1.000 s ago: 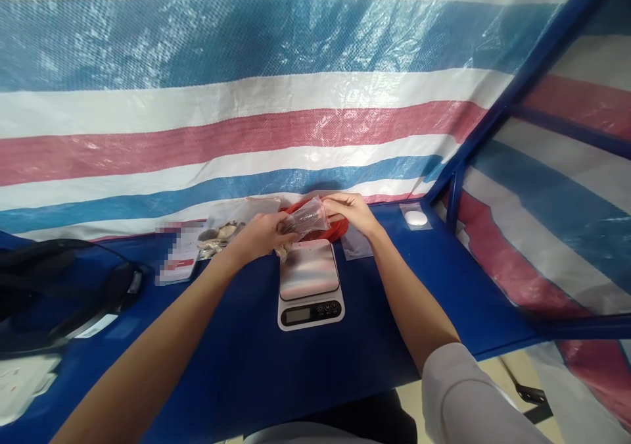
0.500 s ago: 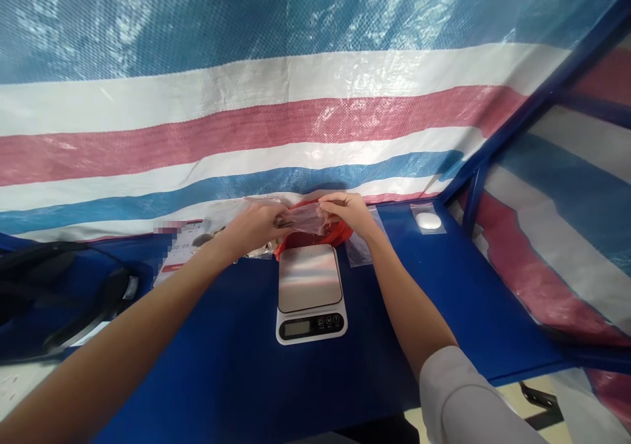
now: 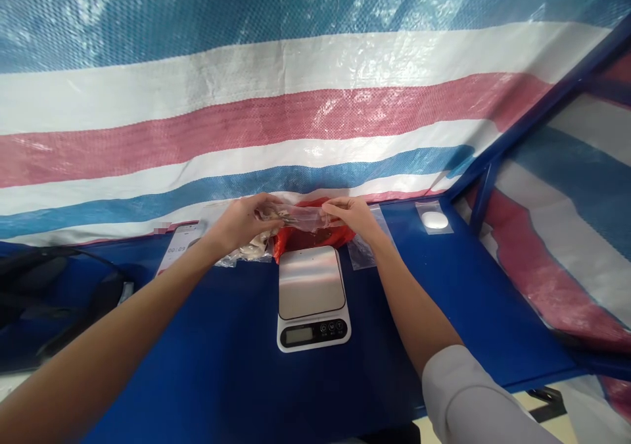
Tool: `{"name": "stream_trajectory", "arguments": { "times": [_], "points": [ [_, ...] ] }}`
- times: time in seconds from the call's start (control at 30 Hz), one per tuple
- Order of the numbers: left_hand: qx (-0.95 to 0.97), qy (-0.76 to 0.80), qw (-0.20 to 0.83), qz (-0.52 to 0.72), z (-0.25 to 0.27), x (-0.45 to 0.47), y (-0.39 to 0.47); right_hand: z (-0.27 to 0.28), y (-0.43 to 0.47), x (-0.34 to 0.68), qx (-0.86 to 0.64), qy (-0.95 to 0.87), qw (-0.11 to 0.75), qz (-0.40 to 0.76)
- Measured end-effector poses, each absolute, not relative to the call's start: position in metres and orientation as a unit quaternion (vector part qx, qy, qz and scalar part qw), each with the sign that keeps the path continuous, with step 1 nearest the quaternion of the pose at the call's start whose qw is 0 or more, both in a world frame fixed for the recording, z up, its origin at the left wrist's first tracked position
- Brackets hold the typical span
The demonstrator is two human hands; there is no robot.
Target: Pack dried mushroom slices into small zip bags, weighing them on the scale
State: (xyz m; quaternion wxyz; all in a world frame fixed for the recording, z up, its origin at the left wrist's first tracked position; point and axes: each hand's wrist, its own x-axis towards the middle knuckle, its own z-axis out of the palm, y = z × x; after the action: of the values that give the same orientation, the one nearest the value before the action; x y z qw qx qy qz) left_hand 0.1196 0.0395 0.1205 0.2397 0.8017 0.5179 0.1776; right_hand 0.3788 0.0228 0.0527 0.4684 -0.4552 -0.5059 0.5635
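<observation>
A small clear plastic bag (image 3: 308, 218) is stretched between my two hands, above a red plastic bag (image 3: 340, 235). My left hand (image 3: 246, 220) is closed on its left end, where small slender pieces show; I cannot make out what they are. My right hand (image 3: 351, 215) pinches the right end between thumb and fingers. The red bag lies crumpled behind the scale, with dark reddish contents partly hidden by the clear bag. Just in front stands a white digital kitchen scale (image 3: 313, 293) with a bare steel plate; no figures are readable on its display.
Left of the red bag lie clear bags with pale contents (image 3: 256, 248) and a phone (image 3: 176, 246) showing a timer. A flat clear bag (image 3: 362, 252) and a bag with a white round item (image 3: 434, 220) lie right. Black straps (image 3: 59, 293) sit far left. Striped sheeting (image 3: 296, 122) walls the back.
The view has shifted slightly. My left hand has rolled a little, so more of the pieces in the clear bag show. Both hands still hold the bag.
</observation>
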Motion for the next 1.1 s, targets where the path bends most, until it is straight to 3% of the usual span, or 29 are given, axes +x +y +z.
{"name": "stream_trajectory", "arguments": {
  "times": [0.3,0.7,1.1],
  "points": [
    [0.751,0.518,0.337,0.235,0.116,0.113,0.041,0.044,0.024,0.378,-0.473,-0.514,0.451,0.555],
    [0.776,0.536,0.275,0.189,0.134,0.124,0.045,0.042,0.023,0.375,-0.486,-0.514,0.431,0.561],
    [0.779,0.557,0.209,0.198,0.120,0.130,0.043,0.026,0.028,0.383,-0.501,-0.521,0.427,0.543]
  ]
}}
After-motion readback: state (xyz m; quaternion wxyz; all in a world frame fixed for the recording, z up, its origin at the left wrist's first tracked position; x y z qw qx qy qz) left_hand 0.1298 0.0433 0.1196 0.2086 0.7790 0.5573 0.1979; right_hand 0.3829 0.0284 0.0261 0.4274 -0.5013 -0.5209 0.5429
